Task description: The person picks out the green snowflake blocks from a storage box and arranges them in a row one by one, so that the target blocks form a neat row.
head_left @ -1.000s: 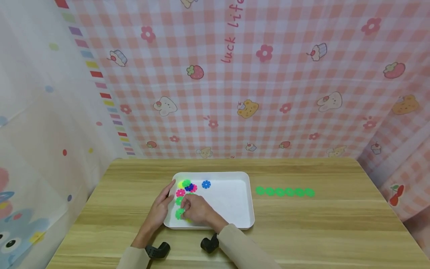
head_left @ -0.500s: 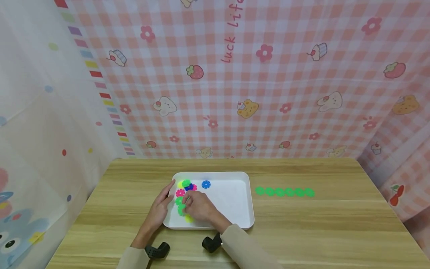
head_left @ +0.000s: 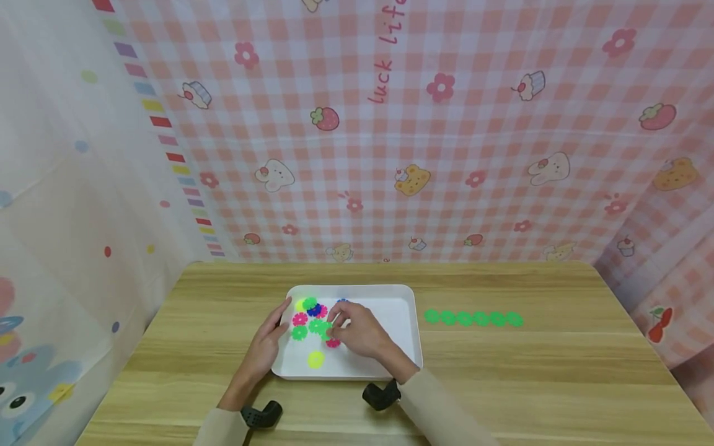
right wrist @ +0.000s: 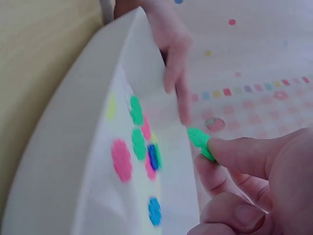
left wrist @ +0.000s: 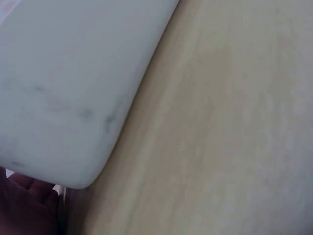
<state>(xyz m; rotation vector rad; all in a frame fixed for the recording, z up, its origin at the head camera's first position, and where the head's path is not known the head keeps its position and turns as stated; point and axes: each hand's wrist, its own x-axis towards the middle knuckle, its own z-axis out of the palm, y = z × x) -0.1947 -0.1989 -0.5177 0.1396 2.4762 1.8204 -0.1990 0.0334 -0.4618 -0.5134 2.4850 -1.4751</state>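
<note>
My right hand (head_left: 359,328) pinches a green snowflake disc (right wrist: 198,139) between thumb and index finger, held up over the white tray (head_left: 385,375). At the tray's left side my left hand (head_left: 264,347) holds the rim, with the thumb over the edge and the other fingers along the outside. Inside the tray lie a yellow disc (head_left: 315,359), a pink disc (head_left: 300,319), a dark blue disc (head_left: 313,310) and green discs (head_left: 299,333). A lighter blue disc (right wrist: 154,211) is partly hidden behind my right hand in the head view.
To the right of the tray, a row of several green discs (head_left: 473,318) lies on the wooden table (head_left: 530,384). A checked cloth (head_left: 357,155) hangs behind the table. Black wrist cameras (head_left: 382,395) sit below both hands.
My right hand has lifted the green disc from the tray's lower left and carried it right and away from me. The yellow and pink discs are now uncovered. The left hand stays put.
</note>
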